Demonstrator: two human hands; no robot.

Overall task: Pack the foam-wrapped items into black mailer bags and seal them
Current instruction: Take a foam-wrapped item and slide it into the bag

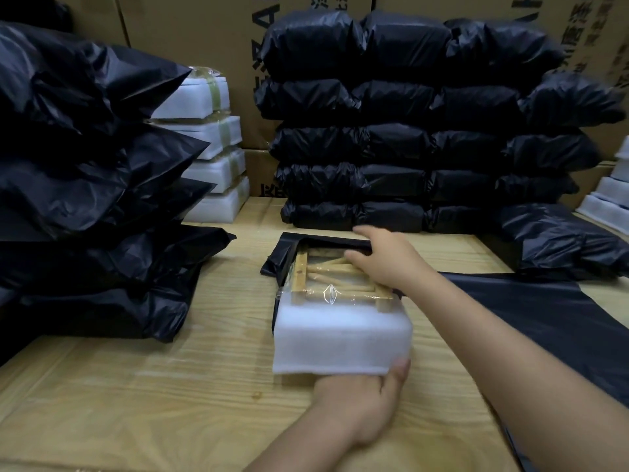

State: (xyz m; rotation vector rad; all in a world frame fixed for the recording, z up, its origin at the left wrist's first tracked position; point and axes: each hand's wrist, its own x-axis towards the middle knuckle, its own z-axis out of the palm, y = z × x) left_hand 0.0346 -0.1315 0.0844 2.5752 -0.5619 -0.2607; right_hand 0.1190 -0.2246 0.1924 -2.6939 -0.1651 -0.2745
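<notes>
**A:** What's the setting?

**B:** A pale wood-grain table (pixel 163 386), with printed cardboard boxes (pixel 190 32) walling off the back from eleven to one o'clock. Sealed black parcels (pixel 425 137) are stacked in neat rows at one o'clock. A looser heap of black bags (pixel 85 199) fills nine to ten o'clock. Between them, at eleven, stands a column of taped white foam blocks (pixel 218 158). A flat black bag (pixel 551 311) lies on the table at three o'clock, under the right forearm.

**A:** And the piece being packed?

**B:** The foam-wrapped item (pixel 340 338) lies dead centre. Its near end is a thick white foam sleeve. Beyond that, clear film shows a light wooden frame (pixel 326 277) with slats. The far end sits inside the mouth of a black mailer bag (pixel 289 248) that opens toward six o'clock.

**A:** The hands?

**B:** The left hand (pixel 360 400) comes in from six o'clock and grips the foam end, with the thumb up against its near face and the fingers tucked beneath. The right hand (pixel 388 257) reaches in from four o'clock to the bag's mouth. The upper lip of the bag runs between its thumb and fingers.

**A:** Is it pinching that lip?

**B:** I can't tell, because the fingertips are smeared by motion. The left fingers are hidden under the foam. The bag's far end blends into the dark parcels behind it. More white foam pieces (pixel 609 195) at three o'clock are cut off by the frame edge, and the box lettering is cropped.
</notes>
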